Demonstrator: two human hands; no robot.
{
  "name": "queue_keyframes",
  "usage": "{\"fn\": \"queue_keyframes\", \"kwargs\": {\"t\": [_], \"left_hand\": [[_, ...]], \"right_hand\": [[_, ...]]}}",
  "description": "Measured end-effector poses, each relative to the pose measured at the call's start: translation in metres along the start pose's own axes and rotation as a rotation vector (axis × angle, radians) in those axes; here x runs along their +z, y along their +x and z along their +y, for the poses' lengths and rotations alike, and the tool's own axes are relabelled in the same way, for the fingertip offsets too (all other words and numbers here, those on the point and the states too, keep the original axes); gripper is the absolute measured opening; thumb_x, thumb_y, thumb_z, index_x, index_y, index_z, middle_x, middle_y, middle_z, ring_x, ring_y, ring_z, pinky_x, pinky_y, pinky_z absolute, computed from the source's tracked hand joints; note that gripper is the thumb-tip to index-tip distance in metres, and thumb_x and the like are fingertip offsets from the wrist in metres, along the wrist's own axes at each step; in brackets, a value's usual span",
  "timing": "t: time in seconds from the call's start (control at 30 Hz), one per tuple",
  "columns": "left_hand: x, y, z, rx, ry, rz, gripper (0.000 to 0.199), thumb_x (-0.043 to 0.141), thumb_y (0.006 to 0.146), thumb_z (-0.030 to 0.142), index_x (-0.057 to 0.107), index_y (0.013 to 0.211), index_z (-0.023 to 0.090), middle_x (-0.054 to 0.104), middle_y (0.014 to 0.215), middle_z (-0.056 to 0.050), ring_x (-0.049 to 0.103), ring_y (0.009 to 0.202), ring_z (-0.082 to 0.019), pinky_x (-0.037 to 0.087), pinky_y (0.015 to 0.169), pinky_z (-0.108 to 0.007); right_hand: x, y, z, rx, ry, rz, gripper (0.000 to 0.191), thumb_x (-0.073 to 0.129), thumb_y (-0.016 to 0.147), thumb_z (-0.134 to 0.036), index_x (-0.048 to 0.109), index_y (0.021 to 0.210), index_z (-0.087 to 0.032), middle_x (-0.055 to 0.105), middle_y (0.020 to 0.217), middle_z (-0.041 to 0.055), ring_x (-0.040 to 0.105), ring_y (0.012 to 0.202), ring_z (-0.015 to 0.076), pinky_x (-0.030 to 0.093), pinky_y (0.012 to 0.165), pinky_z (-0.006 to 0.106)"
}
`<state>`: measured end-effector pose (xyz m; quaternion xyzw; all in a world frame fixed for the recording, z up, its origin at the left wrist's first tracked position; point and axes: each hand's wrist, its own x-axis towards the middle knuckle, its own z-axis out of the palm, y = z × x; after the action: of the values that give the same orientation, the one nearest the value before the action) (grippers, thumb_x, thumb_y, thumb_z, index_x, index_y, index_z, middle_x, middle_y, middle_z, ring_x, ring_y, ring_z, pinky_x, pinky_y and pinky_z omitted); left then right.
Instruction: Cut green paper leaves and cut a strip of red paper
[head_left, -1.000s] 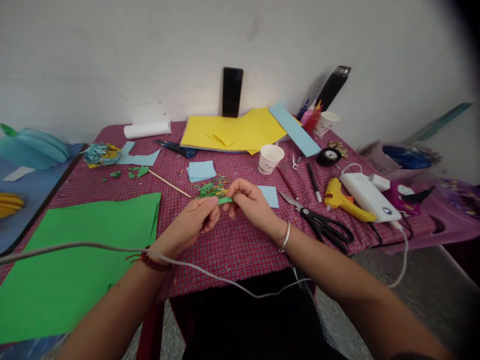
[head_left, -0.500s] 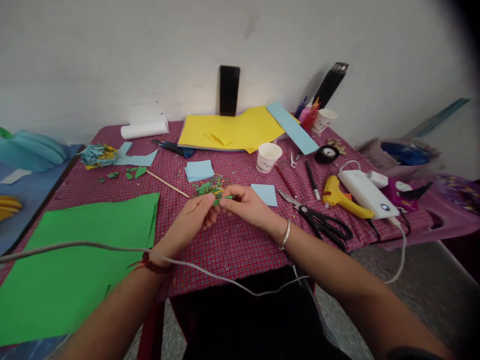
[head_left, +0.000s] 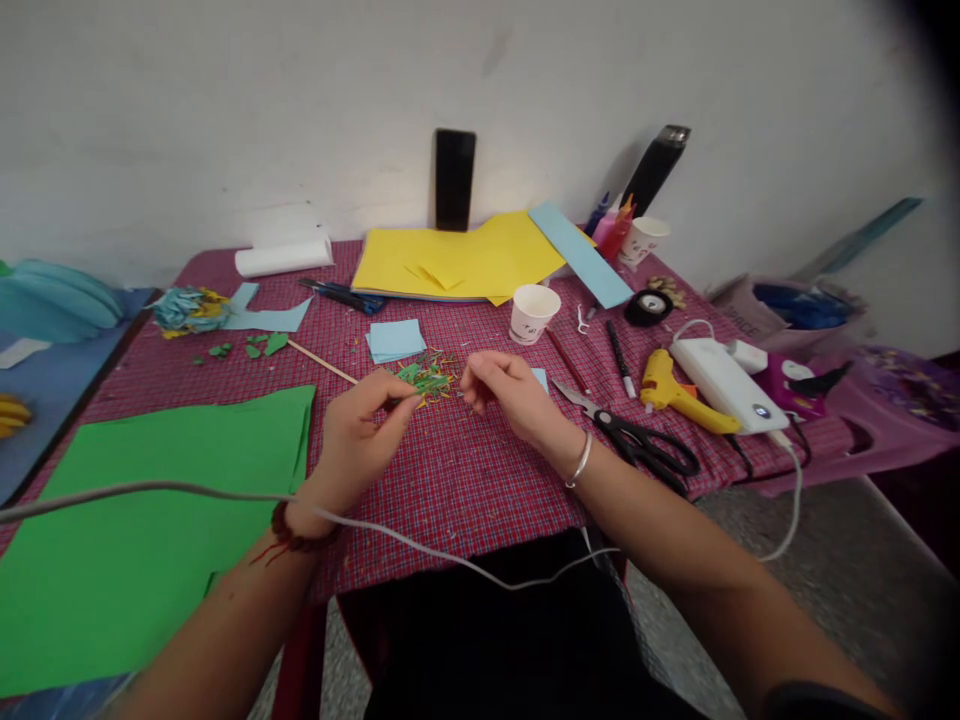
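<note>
In the middle of the table, my left hand (head_left: 361,432) is closed in a pinch, with a small piece of green paper at its fingertips. My right hand (head_left: 514,398) hovers a short way to the right, thumb and fingers curled together; anything between them is too small to make out. Behind and between the hands lies a pile of thin green and yellow paper scraps (head_left: 431,378). Light blue paper squares (head_left: 396,341) lie just beyond it. A thin wooden stick (head_left: 322,361) points towards my left hand.
Green sheets (head_left: 165,470) cover the left front. Scissors (head_left: 645,440), a yellow glue gun (head_left: 686,395) and a white power bank (head_left: 731,385) lie right. A paper cup (head_left: 533,315) stands beyond my right hand. A white cable (head_left: 420,545) crosses in front.
My hands, together on a green paper piece before, have come apart. The left moved left and towards me, the right moved right, partly covering a blue square.
</note>
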<state>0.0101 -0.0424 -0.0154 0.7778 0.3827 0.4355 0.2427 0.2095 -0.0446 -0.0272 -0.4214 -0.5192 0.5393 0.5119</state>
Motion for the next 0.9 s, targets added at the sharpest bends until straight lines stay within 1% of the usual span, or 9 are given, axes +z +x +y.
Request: {"fn": "queue_keyframes", "kwargs": {"t": [0.1,0.17,0.23,0.3,0.4,0.47,0.53,0.7,0.9], "left_hand": [[0.003,-0.001,-0.006,0.163,0.146,-0.044,0.013,0.057,0.085,0.019,0.069,0.083,0.024,0.068,0.083,-0.004,0.061,0.080,-0.017,0.048,0.075,-0.030],[0.005,-0.003,-0.008,0.214,0.201,-0.067,0.016,0.057,0.084,0.018,0.072,0.085,0.025,0.069,0.088,-0.005,0.062,0.085,-0.018,0.048,0.079,-0.031],[0.005,-0.004,-0.008,0.201,0.204,-0.008,0.015,0.060,0.081,0.018,0.072,0.084,0.025,0.069,0.088,-0.005,0.062,0.086,-0.018,0.048,0.081,-0.031],[0.004,-0.002,-0.007,0.055,0.119,0.131,0.010,0.062,0.080,0.020,0.071,0.082,0.024,0.067,0.082,-0.003,0.060,0.079,-0.016,0.048,0.077,-0.029],[0.004,0.004,-0.006,-0.354,-0.309,0.287,0.011,0.063,0.082,0.029,0.065,0.076,0.021,0.061,0.068,0.000,0.056,0.061,-0.013,0.046,0.060,-0.025],[0.006,0.008,-0.006,-0.578,-0.654,0.247,0.025,0.058,0.085,0.040,0.062,0.071,0.018,0.059,0.063,0.000,0.055,0.055,-0.012,0.045,0.052,-0.024],[0.010,0.009,-0.006,-0.663,-0.834,0.159,0.033,0.054,0.086,0.046,0.062,0.073,0.017,0.060,0.063,-0.001,0.056,0.055,-0.012,0.046,0.051,-0.024],[0.021,0.002,-0.007,-0.526,-0.629,0.076,0.013,0.071,0.076,0.027,0.063,0.073,0.017,0.061,0.060,0.003,0.054,0.055,-0.009,0.043,0.056,-0.022],[0.022,-0.002,-0.011,-0.490,-0.551,0.079,0.016,0.069,0.077,0.027,0.062,0.067,0.017,0.060,0.058,0.003,0.053,0.055,-0.009,0.042,0.057,-0.024]], "right_hand": [[0.002,-0.003,0.001,0.143,0.053,-0.212,0.051,0.043,0.091,-0.060,0.062,0.072,-0.017,0.060,0.060,0.0006,0.052,0.050,0.0085,0.039,0.048,0.023],[0.005,-0.005,0.002,0.191,0.069,-0.284,0.043,0.053,0.087,-0.057,0.061,0.073,-0.017,0.059,0.060,-0.0008,0.052,0.051,0.0082,0.039,0.049,0.022],[0.007,-0.005,0.002,0.183,0.070,-0.285,0.031,0.065,0.081,-0.047,0.059,0.073,-0.018,0.057,0.060,-0.0032,0.050,0.051,0.0075,0.039,0.050,0.021],[0.008,-0.005,0.002,0.124,0.040,-0.243,0.024,0.066,0.081,-0.039,0.057,0.073,-0.018,0.057,0.062,-0.0043,0.049,0.052,0.0072,0.040,0.052,0.021],[0.008,-0.003,0.003,-0.038,-0.088,-0.167,0.016,0.060,0.085,-0.030,0.057,0.075,-0.018,0.057,0.066,-0.0038,0.049,0.056,0.0079,0.039,0.055,0.023],[0.008,-0.002,0.005,-0.148,-0.203,-0.129,0.013,0.057,0.086,-0.024,0.057,0.075,-0.018,0.056,0.067,-0.0033,0.050,0.060,0.0090,0.039,0.058,0.023],[0.009,-0.002,0.007,-0.227,-0.312,-0.096,0.012,0.055,0.086,-0.021,0.058,0.075,-0.017,0.056,0.068,-0.0029,0.050,0.064,0.0102,0.039,0.061,0.024],[0.009,-0.003,0.009,-0.289,-0.460,-0.066,0.011,0.055,0.086,-0.021,0.061,0.077,-0.018,0.058,0.070,-0.0021,0.051,0.065,0.0113,0.038,0.061,0.024],[0.011,-0.004,0.005,-0.256,-0.458,-0.051,0.017,0.055,0.085,-0.024,0.056,0.070,-0.018,0.052,0.064,-0.0034,0.046,0.061,0.0108,0.035,0.058,0.024]]}}
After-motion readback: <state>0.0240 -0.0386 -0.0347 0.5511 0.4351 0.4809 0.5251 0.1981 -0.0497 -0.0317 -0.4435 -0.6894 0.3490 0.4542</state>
